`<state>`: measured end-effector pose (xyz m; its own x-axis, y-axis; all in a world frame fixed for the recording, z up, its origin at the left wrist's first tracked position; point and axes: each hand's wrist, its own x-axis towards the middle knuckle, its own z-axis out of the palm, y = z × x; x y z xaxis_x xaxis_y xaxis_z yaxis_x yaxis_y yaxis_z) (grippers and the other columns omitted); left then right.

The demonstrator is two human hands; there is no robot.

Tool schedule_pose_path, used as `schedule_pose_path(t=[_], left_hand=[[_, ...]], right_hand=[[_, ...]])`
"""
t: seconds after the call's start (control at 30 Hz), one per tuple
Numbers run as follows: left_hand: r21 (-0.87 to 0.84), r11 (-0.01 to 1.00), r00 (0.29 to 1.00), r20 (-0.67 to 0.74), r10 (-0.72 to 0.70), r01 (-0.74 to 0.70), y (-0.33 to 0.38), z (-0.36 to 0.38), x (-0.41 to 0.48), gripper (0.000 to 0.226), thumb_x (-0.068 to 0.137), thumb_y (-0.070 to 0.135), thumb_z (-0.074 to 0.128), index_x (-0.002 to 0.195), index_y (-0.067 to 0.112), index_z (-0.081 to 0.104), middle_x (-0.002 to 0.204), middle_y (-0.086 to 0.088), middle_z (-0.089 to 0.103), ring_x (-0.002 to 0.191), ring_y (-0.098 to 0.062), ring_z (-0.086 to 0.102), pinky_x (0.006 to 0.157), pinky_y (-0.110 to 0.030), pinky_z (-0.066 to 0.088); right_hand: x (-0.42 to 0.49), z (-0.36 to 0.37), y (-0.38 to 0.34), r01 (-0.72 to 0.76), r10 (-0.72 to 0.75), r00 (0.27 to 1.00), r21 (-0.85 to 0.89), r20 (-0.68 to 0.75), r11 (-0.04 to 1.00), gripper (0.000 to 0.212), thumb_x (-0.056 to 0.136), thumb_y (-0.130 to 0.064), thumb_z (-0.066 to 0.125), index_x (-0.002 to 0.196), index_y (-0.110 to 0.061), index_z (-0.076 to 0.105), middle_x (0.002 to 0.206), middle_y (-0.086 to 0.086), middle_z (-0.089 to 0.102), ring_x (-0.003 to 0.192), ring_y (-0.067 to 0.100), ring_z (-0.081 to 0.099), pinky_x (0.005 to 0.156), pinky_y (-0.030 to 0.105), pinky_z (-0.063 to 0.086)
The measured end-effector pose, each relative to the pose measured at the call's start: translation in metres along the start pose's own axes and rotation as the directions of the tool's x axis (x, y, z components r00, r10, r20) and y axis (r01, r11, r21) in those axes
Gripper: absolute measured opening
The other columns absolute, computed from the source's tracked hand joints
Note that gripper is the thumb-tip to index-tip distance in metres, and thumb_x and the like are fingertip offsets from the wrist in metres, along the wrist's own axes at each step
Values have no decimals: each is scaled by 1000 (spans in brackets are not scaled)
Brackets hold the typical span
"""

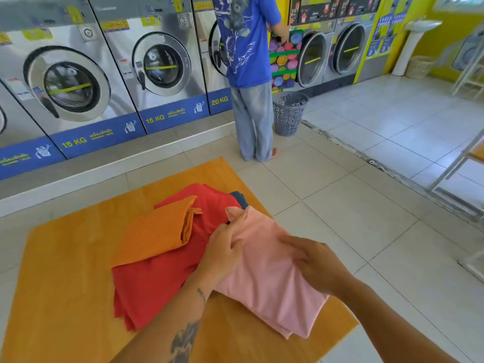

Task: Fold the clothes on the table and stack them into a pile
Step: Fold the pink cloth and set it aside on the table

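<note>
On the near right part of the table (65,297), a pink garment (272,279) is held by both hands. The left hand (222,255) is closed on the pink fabric at its left edge, fingers curled into a fold. The right hand (314,265) is pressed on the middle of the same garment, fingers bunched on the cloth; a full clamp cannot be confirmed, but the fabric is gathered beneath it. The pink garment is seen folded, lying partly over a red garment (157,281) to its left. An orange garment (159,231), folded, is laid across the far left portion of the red one. A dark blue item (239,199) is just visible at the far edge, between red and pink. Far beyond the table, washing machines (70,82) are lined up, and a person in a blue shirt (246,43) is seen beside a grey laundry basket (289,112).
</note>
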<state>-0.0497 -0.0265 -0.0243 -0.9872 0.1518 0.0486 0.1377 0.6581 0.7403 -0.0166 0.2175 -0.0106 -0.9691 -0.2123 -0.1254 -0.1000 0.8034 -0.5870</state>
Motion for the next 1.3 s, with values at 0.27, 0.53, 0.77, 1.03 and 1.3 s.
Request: schedule_pose_path(t=[0.27,0.53,0.77,1.03,1.3], left_hand=[[31,998,916,-399,-46,63,7,-55,-90,56,93,28,50,136,61,37,134,30,42,126,12,35,95,-2,26],[52,965,752,-638,-165,256,-10,-157,-187,48,91,9,59,117,49,62,107,0,54,89,5,50,79,0,32],[-164,925,601,-718,-350,342,-77,-211,-226,40,91,10,57,114,42,67,96,3,54,80,1,52,73,-5,38],[-258,905,571,-708,-415,337,-195,-275,-206,38,93,10,55,110,42,64,87,3,50,77,-6,51,69,-6,36],[-291,882,603,-647,-466,370,-279,-312,-139,45,95,8,43,128,36,55,108,0,48,90,-7,50,78,-10,38]], right_hand=[[38,-31,-65,298,-342,915,216,213,930,68,81,3,48,115,-54,65,129,-21,57,120,6,51,96,16,37],[60,23,-203,554,-646,650,333,400,763,66,83,15,41,121,-34,67,119,-25,56,107,-6,50,82,-5,30],[92,104,-301,638,-669,591,247,451,729,66,80,13,40,121,-32,64,125,-17,54,118,7,49,82,-3,30],[157,181,-393,620,-556,674,37,487,784,49,85,-6,44,111,-47,44,111,-8,62,94,18,61,77,37,55],[236,222,-443,489,-416,815,-93,403,867,27,85,-7,42,100,-29,38,91,8,60,74,24,55,61,45,47]])
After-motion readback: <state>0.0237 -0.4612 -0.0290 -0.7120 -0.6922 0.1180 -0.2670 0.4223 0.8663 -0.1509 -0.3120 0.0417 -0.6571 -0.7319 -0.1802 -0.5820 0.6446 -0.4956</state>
